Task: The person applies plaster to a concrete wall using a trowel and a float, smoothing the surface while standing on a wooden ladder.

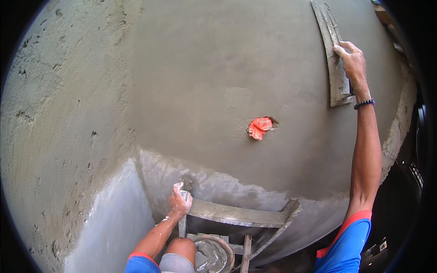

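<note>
High on the right, my right hand (353,61) is closed round the back of a long, mortar-caked plastering float (328,50). The float's flat side lies against the grey plastered wall (195,73), its length running nearly upright. Lower down, my left hand (180,200) grips the top left end of a mortar-covered wooden ladder (236,214); part of its grip is hidden. Between the hands, a crumpled orange plastic bag (260,128) is stuffed into a hole in the wall.
A rough, pitted wall (68,113) meets the smooth one at a left corner. Paler bands run below both. A bucket (231,255) of wet mortar stands under the ladder's top, beside my knee (182,248). The wall's broken edge (400,123) bounds the right side.
</note>
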Available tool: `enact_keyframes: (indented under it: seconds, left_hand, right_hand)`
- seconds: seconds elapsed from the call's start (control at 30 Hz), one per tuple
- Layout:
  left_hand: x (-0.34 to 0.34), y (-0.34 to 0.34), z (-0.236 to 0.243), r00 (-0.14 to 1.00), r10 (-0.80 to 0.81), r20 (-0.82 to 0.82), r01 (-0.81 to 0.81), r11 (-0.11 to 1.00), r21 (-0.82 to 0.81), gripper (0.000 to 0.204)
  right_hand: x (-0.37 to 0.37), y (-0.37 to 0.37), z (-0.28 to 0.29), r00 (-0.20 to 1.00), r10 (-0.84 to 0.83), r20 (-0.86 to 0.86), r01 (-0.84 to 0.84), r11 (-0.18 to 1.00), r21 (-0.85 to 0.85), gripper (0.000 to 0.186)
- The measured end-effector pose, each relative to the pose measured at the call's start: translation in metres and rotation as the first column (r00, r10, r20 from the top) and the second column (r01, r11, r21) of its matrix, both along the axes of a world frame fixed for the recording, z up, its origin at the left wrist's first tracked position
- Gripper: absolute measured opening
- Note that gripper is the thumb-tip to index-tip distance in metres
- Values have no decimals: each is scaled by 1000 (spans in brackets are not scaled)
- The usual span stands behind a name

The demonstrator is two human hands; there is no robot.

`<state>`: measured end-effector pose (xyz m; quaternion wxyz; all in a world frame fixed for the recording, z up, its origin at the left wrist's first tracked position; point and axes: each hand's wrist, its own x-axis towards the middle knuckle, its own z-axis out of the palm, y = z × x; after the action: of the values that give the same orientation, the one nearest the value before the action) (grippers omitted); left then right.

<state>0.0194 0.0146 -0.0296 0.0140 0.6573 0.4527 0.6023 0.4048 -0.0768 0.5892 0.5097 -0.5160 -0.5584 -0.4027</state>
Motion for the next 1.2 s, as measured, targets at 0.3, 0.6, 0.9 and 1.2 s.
enact_keyframes:
  seconds: [0.3,0.6,0.9,1.2]
  left_hand:
    - [-4,-1,5,1000,12,-14,-12,1000,10,62]
    - [-2,0,0,1000,-23,6,22,999,25,66]
    - [-7,-2,10,1000,-13,18,12,999,39,63]
    - [-6,1,9,999,-17,30,16,999,47,62]
  right_hand:
    - [-209,57,-202,709,258,656,13,925,-379,11]
    - [-215,45,-47,901,111,419,-75,992,-102,26]
    - [-308,108,-261,643,344,684,-38,906,-421,16]
    - [-228,5,-273,813,521,261,-311,767,-561,38]
